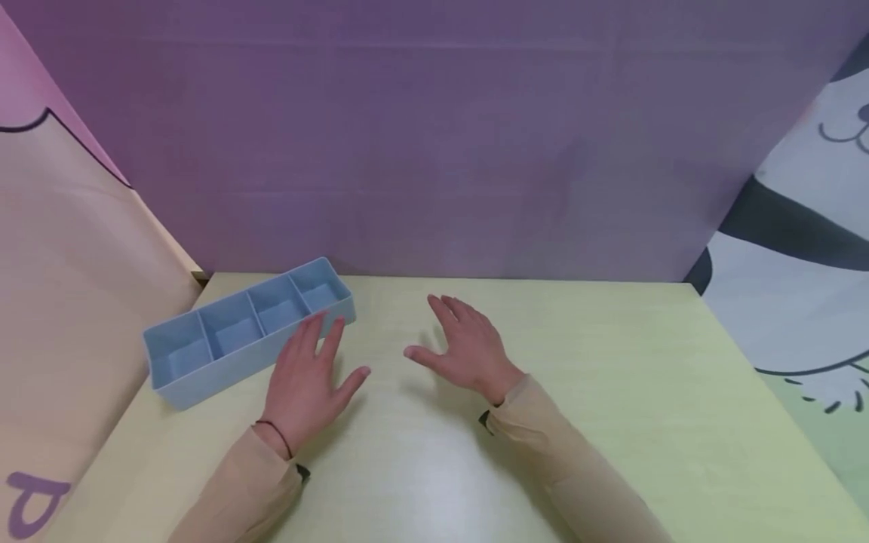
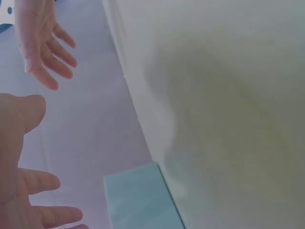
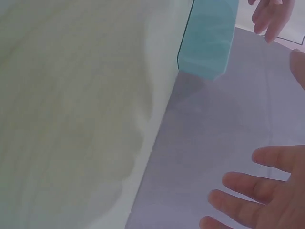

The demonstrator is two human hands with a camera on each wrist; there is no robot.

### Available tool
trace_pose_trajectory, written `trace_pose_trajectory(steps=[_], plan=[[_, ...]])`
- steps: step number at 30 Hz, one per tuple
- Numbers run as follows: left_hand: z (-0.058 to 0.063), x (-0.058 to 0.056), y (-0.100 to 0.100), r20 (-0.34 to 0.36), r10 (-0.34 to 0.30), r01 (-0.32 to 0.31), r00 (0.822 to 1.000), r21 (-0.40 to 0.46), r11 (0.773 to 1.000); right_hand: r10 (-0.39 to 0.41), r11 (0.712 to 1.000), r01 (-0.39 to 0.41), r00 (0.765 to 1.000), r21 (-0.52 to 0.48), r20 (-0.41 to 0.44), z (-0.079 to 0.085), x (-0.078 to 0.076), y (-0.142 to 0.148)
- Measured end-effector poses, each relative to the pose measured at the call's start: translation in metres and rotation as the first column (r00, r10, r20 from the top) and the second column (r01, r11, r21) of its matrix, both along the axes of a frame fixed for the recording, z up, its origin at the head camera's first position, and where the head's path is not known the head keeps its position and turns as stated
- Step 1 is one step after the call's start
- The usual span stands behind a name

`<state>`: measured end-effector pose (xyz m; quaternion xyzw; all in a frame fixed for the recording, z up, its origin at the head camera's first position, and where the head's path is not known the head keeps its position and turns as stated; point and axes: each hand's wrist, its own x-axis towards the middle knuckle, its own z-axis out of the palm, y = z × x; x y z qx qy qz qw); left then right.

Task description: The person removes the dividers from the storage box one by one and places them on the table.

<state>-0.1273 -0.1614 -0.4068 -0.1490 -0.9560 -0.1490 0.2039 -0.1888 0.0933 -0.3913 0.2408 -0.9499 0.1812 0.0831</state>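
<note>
A pale blue organizer box [image 1: 224,366] with several compartments in a row sits at the back left of the table, set at a slant. In the head view my left hand [image 1: 305,388] hovers by its front side, fingers spread and holding nothing. The fingertips overlap the box's near rim there; in the left wrist view the box [image 2: 140,198] appears beyond the fingers. To the right, over the middle of the table, my right hand [image 1: 471,351] is held with straight fingers and thumb apart, also holding nothing. No contents show in the compartments.
The light wooden table [image 1: 611,392] ends at a purple backdrop [image 1: 434,151] behind it. A beige printed sheet [image 1: 75,286] hangs on the left, and a panel with a cartoon animal [image 1: 801,302] stands on the right.
</note>
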Motion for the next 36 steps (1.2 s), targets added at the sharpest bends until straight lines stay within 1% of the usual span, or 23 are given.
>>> trace_pose_trajectory(steps=[5, 11, 15, 17, 22, 24, 26, 30, 33, 36], plan=[[-0.001, 0.005, -0.012, 0.017, 0.028, -0.028, 0.999, 0.014, 0.999, -0.014, 1.000, 0.015, 0.999, -0.009, 0.041, -0.005, -0.002, -0.007], [0.005, 0.012, -0.024, 0.024, 0.067, -0.069, 0.997, 0.066, 0.995, -0.008, 0.999, 0.010, 0.999, -0.031, 0.054, -0.007, -0.004, -0.014], [0.008, 0.017, -0.034, 0.030, 0.107, -0.109, 0.994, 0.078, 0.991, 0.001, 0.999, 0.003, 0.997, -0.053, 0.081, -0.007, -0.008, -0.020], [0.008, 0.020, -0.039, 0.046, 0.122, -0.125, 0.991, 0.086, 0.988, 0.003, 0.997, 0.005, 0.995, -0.077, 0.102, -0.007, -0.011, -0.024], [0.016, 0.025, -0.056, 0.161, 0.110, -0.136, 0.981, 0.158, 0.978, 0.003, 0.986, 0.026, 0.985, -0.162, 0.173, -0.006, -0.017, -0.035], [0.020, 0.027, -0.064, 0.189, 0.106, -0.142, 0.976, 0.187, 0.972, 0.005, 0.980, 0.034, 0.981, -0.196, 0.195, -0.007, -0.019, -0.039], [0.023, 0.030, -0.071, 0.196, 0.115, -0.155, 0.974, 0.205, 0.966, 0.011, 0.974, 0.037, 0.978, -0.224, 0.210, -0.007, -0.021, -0.044], [0.028, 0.035, -0.082, 0.170, 0.159, -0.193, 0.972, 0.204, 0.960, 0.014, 0.968, 0.047, 0.972, -0.248, 0.236, -0.010, -0.025, -0.051], [0.030, 0.040, -0.090, 0.171, 0.239, -0.266, 0.956, 0.161, 0.950, 0.023, 0.962, 0.049, 0.966, -0.269, 0.259, -0.013, -0.028, -0.056], [0.033, 0.044, -0.100, 0.167, 0.322, -0.344, 0.932, 0.129, 0.930, 0.060, 0.946, 0.034, 0.959, -0.323, 0.276, -0.015, -0.030, -0.060]])
